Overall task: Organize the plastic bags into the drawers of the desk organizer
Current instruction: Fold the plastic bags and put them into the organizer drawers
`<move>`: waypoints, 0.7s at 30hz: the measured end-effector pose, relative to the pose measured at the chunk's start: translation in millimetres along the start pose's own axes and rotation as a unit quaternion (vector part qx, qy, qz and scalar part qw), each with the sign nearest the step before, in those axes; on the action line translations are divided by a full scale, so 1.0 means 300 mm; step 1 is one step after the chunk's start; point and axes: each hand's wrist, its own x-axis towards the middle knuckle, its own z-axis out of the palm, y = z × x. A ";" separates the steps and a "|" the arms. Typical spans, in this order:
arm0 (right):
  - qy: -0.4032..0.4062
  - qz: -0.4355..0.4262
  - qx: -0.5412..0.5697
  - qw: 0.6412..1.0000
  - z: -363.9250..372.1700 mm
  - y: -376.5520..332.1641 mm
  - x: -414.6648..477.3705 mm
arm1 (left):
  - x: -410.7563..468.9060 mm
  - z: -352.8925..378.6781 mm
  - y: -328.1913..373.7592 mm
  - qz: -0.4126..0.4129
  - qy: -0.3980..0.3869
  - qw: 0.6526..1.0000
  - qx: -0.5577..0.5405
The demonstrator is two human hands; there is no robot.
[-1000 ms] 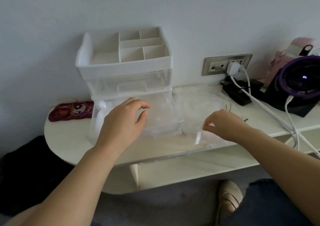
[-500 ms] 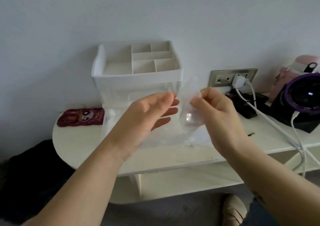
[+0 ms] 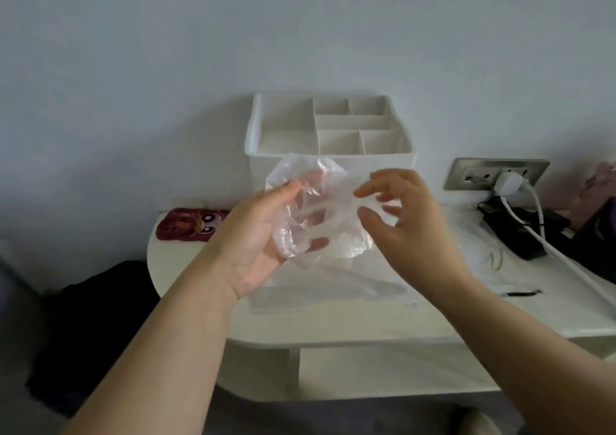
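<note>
Both forearms reach forward from the bottom of the view, and the hands meet in the air in front of the organizer (image 3: 383, 159). The left hand (image 3: 256, 237) is turned with its palm toward the right and a little upward. It holds a clear bag (image 3: 336, 231): the thumb lies on the near upper edge, and the fingers are bent behind the thin plastic and show through it. The right hand (image 3: 410, 217) is turned with its back to the camera, its fingers spread and half bent. The index finger and thumb are at the right edge of the bag, a little apart from each other; it is blurred, so I cannot tell if it really has hold of the plastic. The crumpled bag hangs above the desk (image 3: 333, 331), over a clear drawer (image 3: 293, 301) that is pulled out of the organizer. On the left of the organizer lies a red pouch (image 3: 193, 226).
</note>
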 end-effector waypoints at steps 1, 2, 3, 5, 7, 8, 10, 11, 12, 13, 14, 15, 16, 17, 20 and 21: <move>0.012 -0.022 -0.014 1.000 0.002 0.007 0.004 | -0.001 -0.009 0.003 -0.006 -0.011 1.000 -0.022; 0.009 -0.035 -0.024 0.999 0.001 0.011 0.007 | 0.000 -0.017 0.004 -0.009 -0.023 0.999 -0.040; -0.009 -0.042 -0.032 0.999 0.001 0.013 0.016 | 0.001 -0.028 0.005 -0.006 -0.036 0.998 -0.056; -0.055 -0.037 -0.032 0.997 -0.014 0.016 0.037 | 0.003 -0.044 0.004 0.006 -0.068 0.994 -0.080; -0.115 -0.027 0.010 0.993 -0.048 0.005 0.068 | 0.004 -0.060 0.009 0.008 -0.096 0.991 -0.093; -0.139 -0.020 0.031 0.990 -0.068 -0.003 0.081 | 0.005 -0.068 0.013 0.006 -0.104 0.990 -0.096; -0.150 -0.017 0.005 0.989 -0.104 -0.018 0.108 | 0.009 -0.084 0.019 -0.001 -0.094 0.991 -0.091; -0.147 -0.022 -0.030 0.988 -0.117 -0.026 0.121 | 0.010 -0.091 0.020 -0.005 -0.065 0.995 -0.071; -0.147 -0.029 -0.068 0.986 -0.125 -0.031 0.136 | 0.012 -0.097 0.020 -0.006 -0.019 0.999 -0.030; -0.153 -0.035 -0.104 0.982 -0.125 -0.031 0.150 | 0.015 -0.103 0.016 -0.003 0.037 0.999 0.037; -0.162 -0.039 -0.141 0.976 -0.118 -0.025 0.162 | 0.017 -0.108 0.008 0.004 0.092 0.987 0.130; -0.171 -0.043 -0.178 0.968 -0.105 -0.014 0.171 | 0.019 -0.115 -0.003 0.019 0.138 0.961 0.239; -0.178 -0.046 -0.211 0.960 -0.087 0.002 0.175 | 0.020 -0.122 -0.015 0.038 0.170 0.919 0.354; -0.182 -0.050 -0.237 0.953 -0.066 0.019 0.174 | 0.021 -0.127 -0.029 0.058 0.186 0.867 0.459; -0.179 -0.068 -0.305 0.933 0.005 0.070 0.151 | 0.015 -0.120 -0.059 0.087 0.219 0.749 0.620; -0.174 -0.077 -0.319 0.928 0.025 0.086 0.140 | 0.016 -0.118 -0.064 0.092 0.230 0.731 0.636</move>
